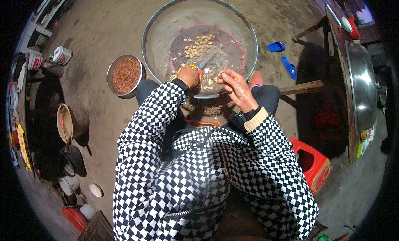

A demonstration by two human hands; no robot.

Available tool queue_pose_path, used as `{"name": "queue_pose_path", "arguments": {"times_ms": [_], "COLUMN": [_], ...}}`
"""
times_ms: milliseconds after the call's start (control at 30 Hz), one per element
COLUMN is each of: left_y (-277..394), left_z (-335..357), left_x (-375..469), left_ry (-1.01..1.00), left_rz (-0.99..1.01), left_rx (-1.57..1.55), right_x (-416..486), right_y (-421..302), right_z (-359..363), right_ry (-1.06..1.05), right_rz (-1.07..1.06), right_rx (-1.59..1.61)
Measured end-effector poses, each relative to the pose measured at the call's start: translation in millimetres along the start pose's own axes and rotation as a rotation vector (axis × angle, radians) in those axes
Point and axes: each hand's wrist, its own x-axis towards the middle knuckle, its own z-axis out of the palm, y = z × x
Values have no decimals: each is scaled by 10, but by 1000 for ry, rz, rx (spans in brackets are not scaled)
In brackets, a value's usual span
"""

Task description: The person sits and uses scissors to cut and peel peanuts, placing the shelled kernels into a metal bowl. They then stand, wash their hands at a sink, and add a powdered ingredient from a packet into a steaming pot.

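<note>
A wide round mesh sieve (199,7) with a metal rim lies in front of me. A pile of unshelled peanuts (196,48) and scattered pieces of shell (209,82) rest on its mesh. My left hand (189,76) grips scissors with yellow and orange handles over the near part of the sieve; the scissor blades (207,61) point away and to the right. At the right of them, my right hand (238,89) pinches a small peanut or shell piece (220,75) between thumb and fingertips. Left of the sieve stands a metal pot (141,73) holding reddish-brown shelled peanuts (126,74).
Blue slippers (276,46) lie on the floor to the right, near a wooden table (350,147) bearing a large metal basin (363,85). A red plastic stool (311,164) stands beside my right arm. Over on the left is a bucket (65,124).
</note>
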Motion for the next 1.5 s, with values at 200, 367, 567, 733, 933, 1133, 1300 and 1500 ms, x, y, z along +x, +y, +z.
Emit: {"name": "queue_pose_path", "arguments": {"times_ms": [200,367,567,733,933,1133,1300,1500], "left_y": [262,604,706,707,657,654,633,679], "left_z": [-532,-822,-833,-717,-689,-803,-691,-433], "left_x": [-235,-600,-746,-751,-779,-869,-853,-748], "left_ry": [255,244,10,-62,-137,-180,-78,133], "left_rz": [139,328,110,34,-9,102,94,-3], "left_rx": [-479,-1005,-1351,-1642,-1661,-1585,-1411,-1326], "right_x": [-32,-69,-115,-137,-122,-122,-118,-164], "right_y": [-21,19,11,37,76,99,106,179], "right_z": [-49,-9,71,115,77,76,73,128], "right_ry": [31,11,26,-48,-110,-144,-155,-59], "right_rz": [-45,-99,-81,-126,-91,-102,-116,-58], "right_rx": [-17,-91,-354,-108,-128,-141,-257,-271]}}
